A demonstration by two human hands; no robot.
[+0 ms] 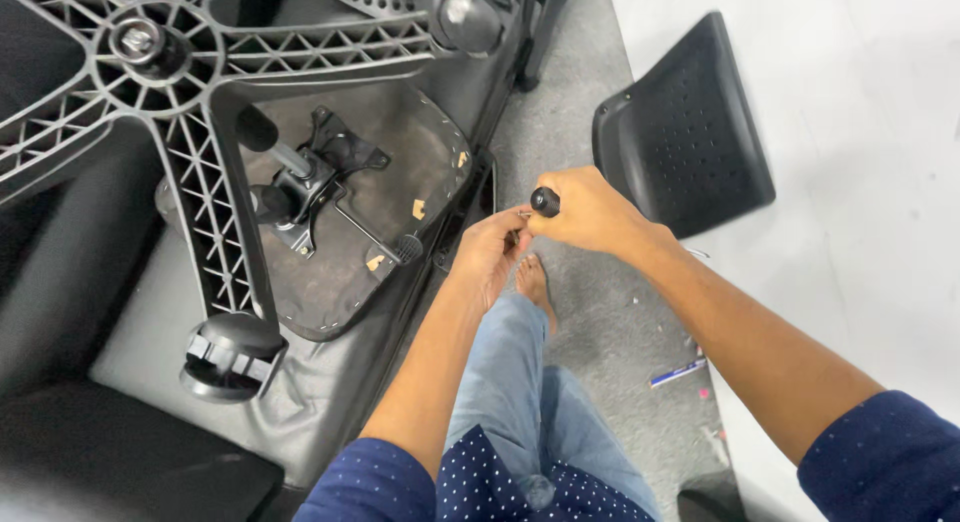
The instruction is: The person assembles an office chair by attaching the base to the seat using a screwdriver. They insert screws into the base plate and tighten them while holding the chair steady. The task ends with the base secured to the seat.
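I see my right hand (590, 214) wrapped in a fist around a tool with a black handle (545, 201) — only the rounded butt of that handle pokes out past the thumb side, and the tip is hidden behind my fingers, so I cannot tell what kind of tool it is. My left hand (490, 254) sits just beside it, fingers curled and pressed together near where the shaft would run; whether they actually pinch anything I cannot tell. Both hands hover at the edge of an overturned office chair (350, 212), its seat underside facing up with the black metal tilt mechanism (310, 187) bolted to it. The five-arm ribbed plastic base (200, 92) spreads across the upper left, one caster (232, 354) at lower left and another (468, 17) near the top. To the right, a separate black perforated plastic shell (685, 132) leans on the floor (620, 342) against the white wall — well apart from the hands. My bare foot (535, 287) shows below them, and a small blue-and-white marker (678, 373) lies on the grey floor near the wall.
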